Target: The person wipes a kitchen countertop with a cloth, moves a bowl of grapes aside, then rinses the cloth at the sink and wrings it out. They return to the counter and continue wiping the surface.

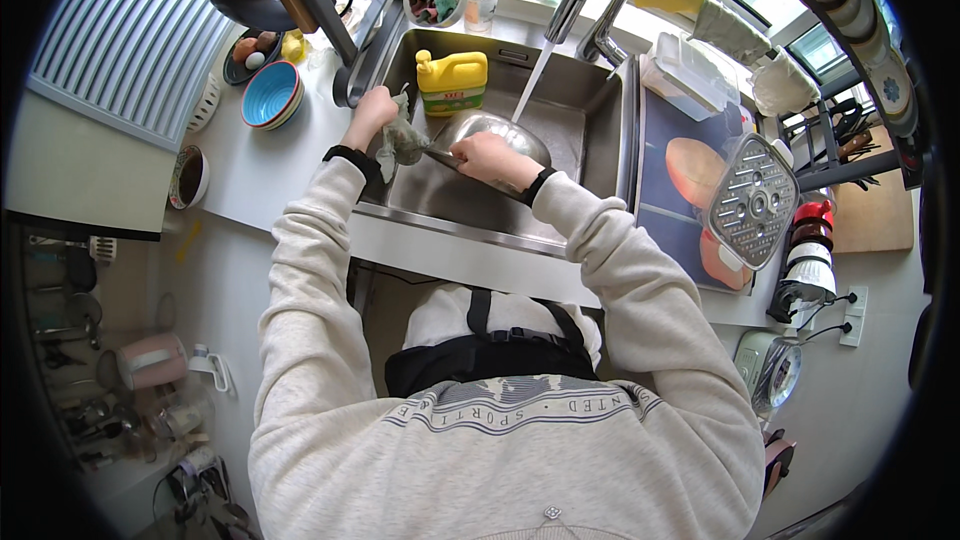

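My left hand (377, 111) is at the sink's left side, its fingers closed on a limp grey-green cloth (405, 133) that hangs down into the basin. With my right hand (484, 154) I grip the near side of a shiny metal basin (504, 127), tilted inside the stainless steel sink (585, 139). Water runs from the chrome faucet (574, 4) onto the basin's far side. Behind it, against the sink's back left, stands a yellow detergent jug (452, 81). My fingertips on the basin's rim are partly hidden.
Stacked bowls (271, 95) stand left of the sink, near a dark dish of eggs (252, 51). On the right, a perforated metal tray (752, 202) and a clear plastic container (690, 75) rest on a patterned mat (664, 232). A rack post (330, 15) rises by the sink's left corner.
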A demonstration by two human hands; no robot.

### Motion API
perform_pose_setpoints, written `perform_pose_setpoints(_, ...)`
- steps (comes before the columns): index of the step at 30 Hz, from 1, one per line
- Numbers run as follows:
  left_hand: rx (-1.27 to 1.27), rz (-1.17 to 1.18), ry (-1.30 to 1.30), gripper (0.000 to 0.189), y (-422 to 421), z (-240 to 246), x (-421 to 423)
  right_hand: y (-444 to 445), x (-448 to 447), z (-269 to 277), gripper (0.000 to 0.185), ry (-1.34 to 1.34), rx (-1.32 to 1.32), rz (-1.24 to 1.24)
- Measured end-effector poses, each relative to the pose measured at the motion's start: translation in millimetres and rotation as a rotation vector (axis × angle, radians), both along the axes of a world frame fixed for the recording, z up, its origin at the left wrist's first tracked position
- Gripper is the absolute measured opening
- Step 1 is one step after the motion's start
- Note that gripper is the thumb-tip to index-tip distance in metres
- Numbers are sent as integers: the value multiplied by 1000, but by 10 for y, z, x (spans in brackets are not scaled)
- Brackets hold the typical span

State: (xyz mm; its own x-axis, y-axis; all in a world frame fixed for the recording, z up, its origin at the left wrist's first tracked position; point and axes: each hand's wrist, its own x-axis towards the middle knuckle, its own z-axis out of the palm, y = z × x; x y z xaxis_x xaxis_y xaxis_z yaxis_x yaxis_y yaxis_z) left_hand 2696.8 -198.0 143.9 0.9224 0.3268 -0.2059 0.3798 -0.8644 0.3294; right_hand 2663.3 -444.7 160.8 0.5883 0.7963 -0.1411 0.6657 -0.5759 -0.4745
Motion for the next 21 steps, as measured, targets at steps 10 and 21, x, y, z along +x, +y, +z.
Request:
perform_pose_setpoints(10,-120,-20,-85,25,8,-118,-276,-528,448,-72,17,-70,30,-251)
perform_pose_setpoints(21,-202,0,-42,23,-78,-177,-268,-740,743,-518,26,508,302,-531)
